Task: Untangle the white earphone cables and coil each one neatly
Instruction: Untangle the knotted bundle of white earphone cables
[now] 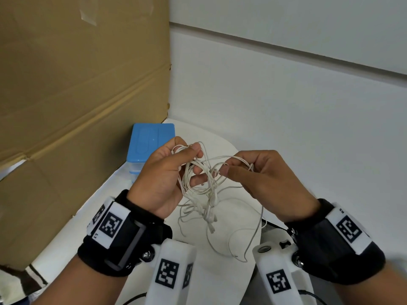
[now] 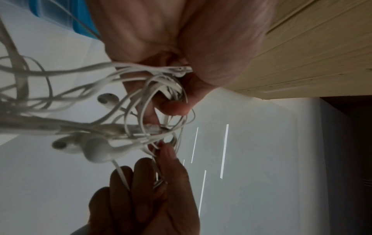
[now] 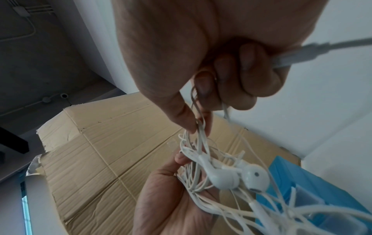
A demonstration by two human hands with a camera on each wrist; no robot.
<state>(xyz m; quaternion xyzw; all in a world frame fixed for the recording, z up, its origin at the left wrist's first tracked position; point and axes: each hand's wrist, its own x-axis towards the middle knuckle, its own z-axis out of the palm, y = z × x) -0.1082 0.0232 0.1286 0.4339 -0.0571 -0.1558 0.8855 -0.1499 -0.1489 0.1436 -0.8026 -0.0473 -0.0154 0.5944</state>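
A tangle of white earphone cables (image 1: 204, 190) hangs in the air between both hands above a white round table (image 1: 220, 282). My left hand (image 1: 176, 164) grips a bundle of loops, with strands wound around its fingers (image 2: 173, 108). My right hand (image 1: 233, 170) pinches a few strands between thumb and forefinger (image 3: 187, 117). Earbuds (image 2: 96, 151) dangle in the knot, and they show close up as earbuds (image 3: 237, 176) in the right wrist view. Loose cable ends (image 1: 240, 256) trail down onto the table.
A blue-lidded plastic box (image 1: 149, 144) sits on the table just behind my left hand. A large cardboard sheet (image 1: 77, 84) stands at the left. A white wall (image 1: 286, 95) is behind. Both wrists carry black bands with marker tags.
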